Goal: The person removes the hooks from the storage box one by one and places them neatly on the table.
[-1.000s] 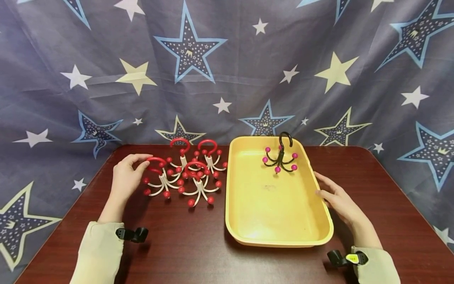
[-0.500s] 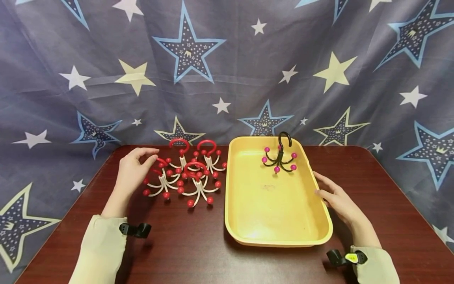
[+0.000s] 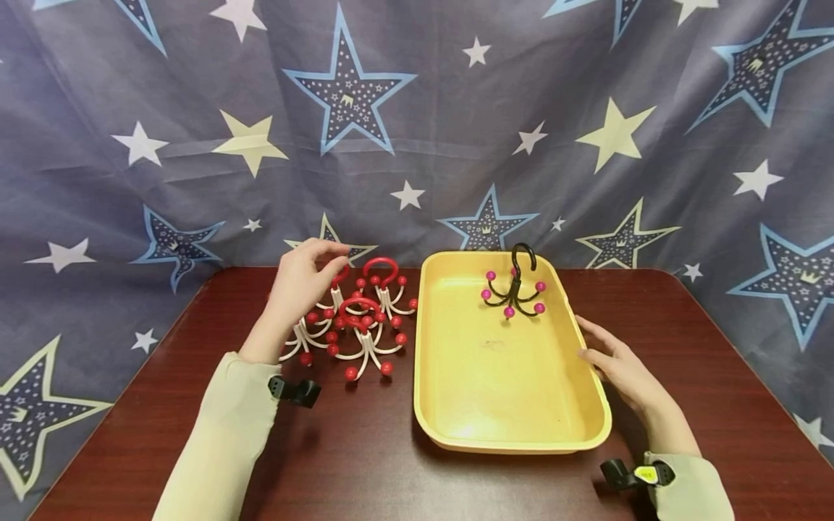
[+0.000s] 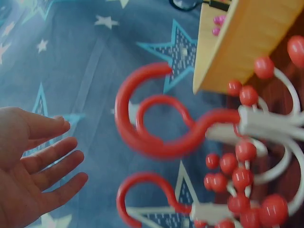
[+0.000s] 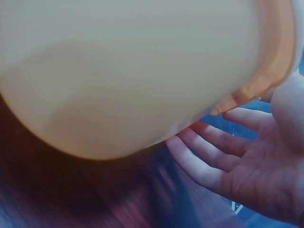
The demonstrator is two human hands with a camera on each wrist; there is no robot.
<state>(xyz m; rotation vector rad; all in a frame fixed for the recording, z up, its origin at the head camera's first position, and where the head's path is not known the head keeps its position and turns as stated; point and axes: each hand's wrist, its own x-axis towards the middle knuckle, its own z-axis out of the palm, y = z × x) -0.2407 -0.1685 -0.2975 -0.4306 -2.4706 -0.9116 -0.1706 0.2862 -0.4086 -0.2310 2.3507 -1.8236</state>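
Several white claw hangers with red hooks and red ball tips stand on the table's left half. One hanger (image 3: 368, 346) is in front, another (image 3: 386, 297) at the back right. My left hand (image 3: 298, 284) is raised over the left ones, partly hiding them. In the left wrist view its fingers are spread, holding nothing, apart from the nearest red hook (image 4: 124, 111). At the yellow tray's (image 3: 508, 394) right side, my right hand (image 3: 622, 367) touches rim and wall. Its fairly straight fingers (image 5: 204, 171) touch the tray from outside. A black claw hanger (image 3: 517, 289) with magenta balls stands inside the tray.
The dark red-brown table (image 3: 313, 463) bears everything. Behind it hangs a grey-blue curtain (image 3: 430, 108) printed with stars. The tray's left wall (image 3: 418, 347) lies close beside the red-tipped hangers. Each wrist wears a black camera band.
My left hand has moved right from the leftmost hanger's hook, passing over it to the back-left hanger. The right hand, tray and hangers have stayed in place.
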